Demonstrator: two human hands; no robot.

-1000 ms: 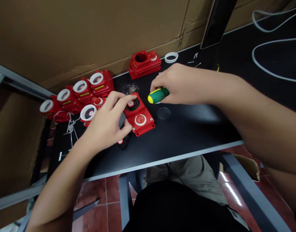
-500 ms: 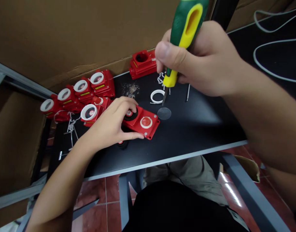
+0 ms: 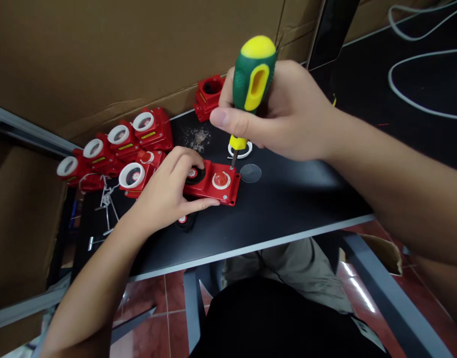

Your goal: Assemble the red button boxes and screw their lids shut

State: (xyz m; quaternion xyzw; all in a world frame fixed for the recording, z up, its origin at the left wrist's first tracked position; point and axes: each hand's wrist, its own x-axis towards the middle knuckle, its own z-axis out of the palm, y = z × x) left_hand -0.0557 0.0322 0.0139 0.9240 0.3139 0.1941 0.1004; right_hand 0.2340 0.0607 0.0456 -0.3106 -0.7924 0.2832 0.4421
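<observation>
My left hand [image 3: 172,189] is closed over a red alarm-style box [image 3: 208,183] lying on the black table, its thumb along the near edge. The box has a black round button and a round orange-red lens in a white ring. My right hand [image 3: 273,109] grips a green and yellow screwdriver [image 3: 253,74], held nearly upright. Its tip is at the screw in the box's far right corner. Just right of the box lies a clear round disc [image 3: 250,173]. Behind the screwdriver, a white ring [image 3: 245,150] is partly hidden.
Several red boxes with white rings [image 3: 120,135] stand at the left, and another red box [image 3: 206,99] at the back against cardboard. Metal T-shaped pins with cord [image 3: 107,201] lie at the left. A black round part [image 3: 184,221] sits near my left wrist. White cable [image 3: 400,94] loops at right.
My right hand has moved left and brought the screwdriver from above the clear disc onto the box's corner screw. My left hand keeps its hold on the box.
</observation>
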